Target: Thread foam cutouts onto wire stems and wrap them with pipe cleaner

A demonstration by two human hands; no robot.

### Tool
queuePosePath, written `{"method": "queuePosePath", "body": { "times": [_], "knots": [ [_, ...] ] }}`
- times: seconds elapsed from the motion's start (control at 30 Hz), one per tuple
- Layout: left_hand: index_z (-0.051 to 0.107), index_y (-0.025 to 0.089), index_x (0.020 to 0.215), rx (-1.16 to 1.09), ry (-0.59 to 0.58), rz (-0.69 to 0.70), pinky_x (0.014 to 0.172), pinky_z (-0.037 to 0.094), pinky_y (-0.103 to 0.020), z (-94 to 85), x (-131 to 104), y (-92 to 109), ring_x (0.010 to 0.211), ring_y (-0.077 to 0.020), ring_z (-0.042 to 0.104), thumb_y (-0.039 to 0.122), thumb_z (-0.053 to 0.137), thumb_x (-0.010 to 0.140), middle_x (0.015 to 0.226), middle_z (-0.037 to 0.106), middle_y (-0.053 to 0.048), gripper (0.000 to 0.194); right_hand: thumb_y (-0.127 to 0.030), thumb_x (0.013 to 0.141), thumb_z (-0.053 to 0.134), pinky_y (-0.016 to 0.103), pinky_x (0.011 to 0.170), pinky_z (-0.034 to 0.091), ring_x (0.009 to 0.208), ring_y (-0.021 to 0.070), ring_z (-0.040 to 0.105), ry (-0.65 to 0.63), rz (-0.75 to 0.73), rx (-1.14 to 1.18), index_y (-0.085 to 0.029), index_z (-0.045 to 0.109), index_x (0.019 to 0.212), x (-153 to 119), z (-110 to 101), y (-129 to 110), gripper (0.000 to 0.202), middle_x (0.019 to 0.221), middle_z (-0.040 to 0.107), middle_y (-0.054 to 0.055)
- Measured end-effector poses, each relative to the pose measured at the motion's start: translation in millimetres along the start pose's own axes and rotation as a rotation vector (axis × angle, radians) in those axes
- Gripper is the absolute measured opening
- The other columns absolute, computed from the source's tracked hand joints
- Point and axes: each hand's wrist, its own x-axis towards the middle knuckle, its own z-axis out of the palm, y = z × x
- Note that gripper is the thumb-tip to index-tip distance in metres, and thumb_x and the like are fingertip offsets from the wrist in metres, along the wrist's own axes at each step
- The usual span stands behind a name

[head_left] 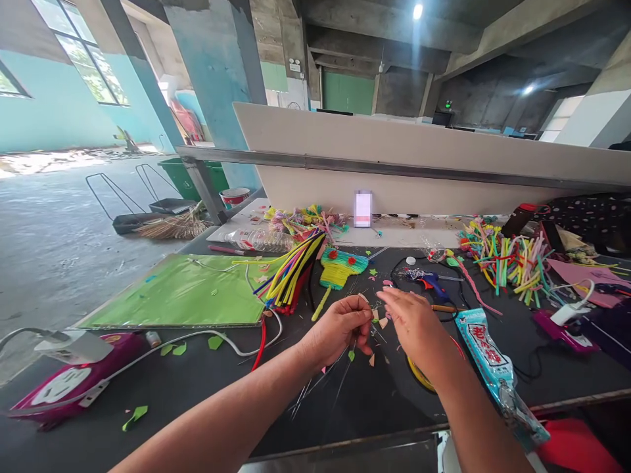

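My left hand (345, 322) is closed in a pinch above the middle of the dark table; what sits between its fingertips is too small to make out. Just right of it hovers my right hand (411, 322), its fingers stretched out toward the left hand, with nothing visible in them. Small paper scraps (383, 322) and thin wires lie beneath and between the hands. Beyond them rests a yellow and teal pipe-cleaner piece (338, 269) with red dots and a stem. A blue glue gun (434, 284) lies past the right hand.
At left are a green sheet (177, 295), a bundle of pipe cleaners (296, 269) and a purple power strip (73, 384). A blue packet (486, 348) lies right of my right arm. More pipe cleaners (513, 263) are heaped behind it. A phone (363, 209) stands at the back.
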Motion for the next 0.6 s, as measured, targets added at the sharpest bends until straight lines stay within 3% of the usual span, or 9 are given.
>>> {"method": "queuePosePath", "body": {
  "times": [0.1, 0.2, 0.3, 0.6],
  "knots": [
    [0.05, 0.016, 0.074, 0.005, -0.012, -0.028, 0.046, 0.051, -0.028, 0.2, -1.8, 0.5, 0.041, -0.0074, 0.046, 0.03, 0.062, 0.075, 0.056, 0.051, 0.003, 0.019, -0.011, 0.086, 0.045, 0.038, 0.092, 0.042, 0.104, 0.021, 0.059, -0.083, -0.073, -0.071, -0.024, 0.059, 0.118, -1.5, 8.3, -3.9, 0.037, 0.117, 0.063, 0.009],
    [0.051, 0.016, 0.075, -0.007, -0.031, -0.05, 0.044, 0.05, -0.027, -0.7, -2.6, 0.3, 0.041, -0.0072, 0.046, 0.03, 0.063, 0.075, 0.056, 0.051, 0.003, 0.019, -0.011, 0.087, 0.045, 0.026, 0.075, 0.046, 0.085, 0.016, 0.064, -0.167, -0.06, -0.038, -0.024, 0.064, 0.11, -1.9, 9.1, -0.9, 0.033, 0.095, 0.069, 0.005],
    [0.051, 0.015, 0.076, -0.018, -0.058, -0.094, 0.044, 0.05, -0.026, -2.1, -1.9, -1.9, 0.041, -0.0071, 0.046, 0.029, 0.063, 0.075, 0.056, 0.05, 0.003, 0.019, -0.01, 0.085, 0.045, 0.022, 0.064, 0.043, 0.072, 0.014, 0.062, -0.209, -0.038, -0.03, -0.025, 0.068, 0.097, -2.3, 7.1, 4.6, 0.03, 0.076, 0.067, 0.002],
    [0.052, 0.015, 0.078, -0.058, -0.1, -0.136, 0.043, 0.05, -0.025, -7.2, 1.1, -6.6, 0.045, -0.0072, 0.046, 0.029, 0.062, 0.076, 0.059, 0.049, 0.002, 0.017, -0.006, 0.08, 0.046, 0.021, 0.066, 0.041, 0.071, 0.0132, 0.062, -0.161, -0.034, -0.011, -0.025, 0.068, 0.093, -4.4, 9.9, 13.9, 0.032, 0.074, 0.067, 0.001]
  ]
}}
